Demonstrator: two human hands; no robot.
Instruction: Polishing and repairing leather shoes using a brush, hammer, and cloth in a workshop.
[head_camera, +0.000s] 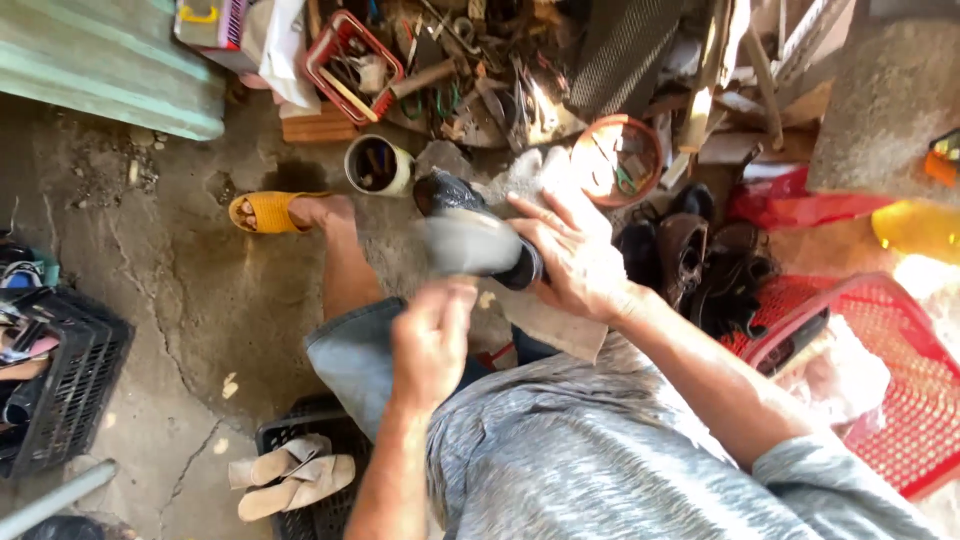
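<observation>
A black leather shoe (470, 235) lies sole toward me over my lap, toe pointing away. My right hand (575, 255) wraps around its heel end and holds it, with a pale cloth (550, 320) draped under the hand. My left hand (432, 335) hovers just below the shoe's sole with fingers curled; it is motion-blurred, and whether it holds anything is hidden. My left foot in a yellow sandal (265, 211) rests on the concrete floor ahead.
Several dark shoes (690, 255) are heaped to the right beside a red plastic basket (900, 390). A tin can (375, 165), a round clay bowl (617, 160) and a tool pile lie ahead. Black crates (70, 390) stand left; beige sandals (290, 480) lie on another.
</observation>
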